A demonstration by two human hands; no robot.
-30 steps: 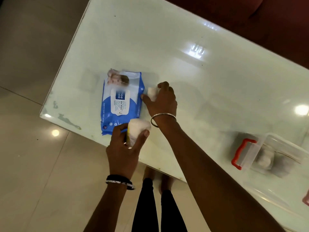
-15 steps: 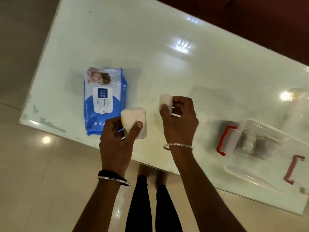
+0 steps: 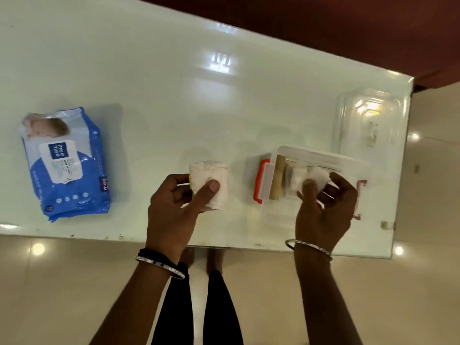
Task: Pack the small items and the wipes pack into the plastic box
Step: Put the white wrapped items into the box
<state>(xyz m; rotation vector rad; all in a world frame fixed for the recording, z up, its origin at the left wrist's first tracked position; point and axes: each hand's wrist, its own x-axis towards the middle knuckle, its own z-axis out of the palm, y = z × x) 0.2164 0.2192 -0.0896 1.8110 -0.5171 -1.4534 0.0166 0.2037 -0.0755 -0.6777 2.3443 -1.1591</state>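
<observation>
Since the earlier frames the right hand (image 3: pixel 323 210) has moved away from the wipes pack (image 3: pixel 66 163) and now is over the open plastic box (image 3: pixel 348 163), and the left hand (image 3: pixel 174 210) has moved to the right too, with its load, so both hands are now well apart from the pack. The right hand pinches a small white wad (image 3: pixel 317 178) between the thumb and the fingertips, above the inside of the box. The left hand is closed around a white roll (image 3: pixel 211 185) with a bit of yellow at its left side, and holds it above the glass table (image 3: pixel 174 95), just left of the box. The wipes pack lies flat on the table at the far left, alone, not yet in the box. Inside the box, near the red latch (image 3: pixel 260 180), a brown tube-like item (image 3: pixel 277 178) stands beside some white things, but these are blurred and partly covered by the right hand, so I cannot tell what they are. The clear lid (image 3: pixel 371 120) lies on the table behind the box, hard to see because of the reflections. The second latch, on the right side of the box, is pale and half hidden by the hand.
</observation>
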